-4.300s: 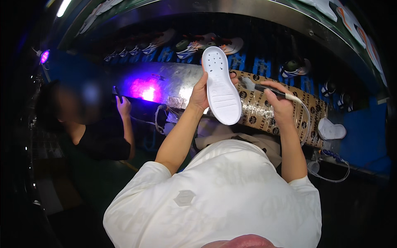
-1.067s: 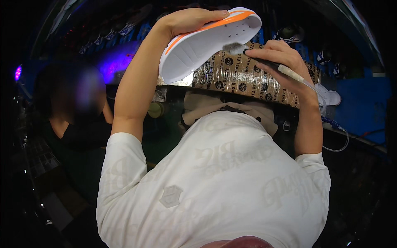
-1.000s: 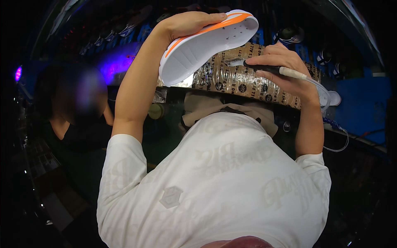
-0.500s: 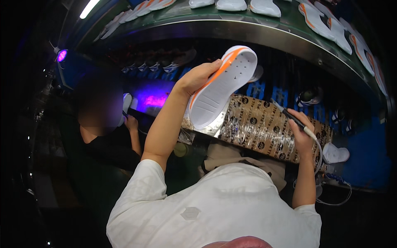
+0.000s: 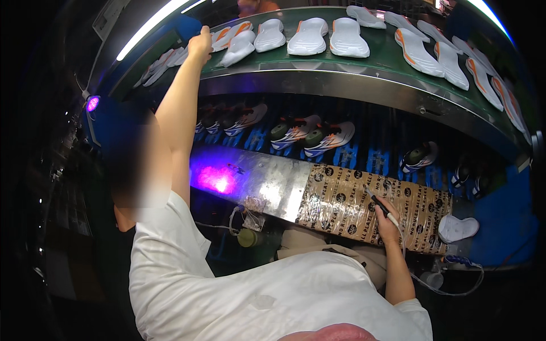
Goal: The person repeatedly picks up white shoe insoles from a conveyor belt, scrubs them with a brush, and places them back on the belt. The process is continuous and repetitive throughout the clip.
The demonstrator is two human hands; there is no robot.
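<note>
My left arm stretches up to the far shelf, where my left hand is beside white soles with orange edges. Its fingers are mostly hidden, so I cannot see whether a sole is in it. Low over the wrapped bench top, my right hand grips a slim pen-shaped tool with a black grip and a pale tip. From the tool's rear a pale hose runs down along my right forearm. A single white sole lies at the bench's right end.
Several white soles lie along the green shelf. Below its metal edge, shoes stand on blue racks. Purple light falls on the bench's left metal part. A co-worker is close at my left. A small round container is beneath the bench.
My left hand has gone from over the bench to the far left shelf; the white and orange sole it held is no longer seen in it. My right hand has lowered with the tool.
</note>
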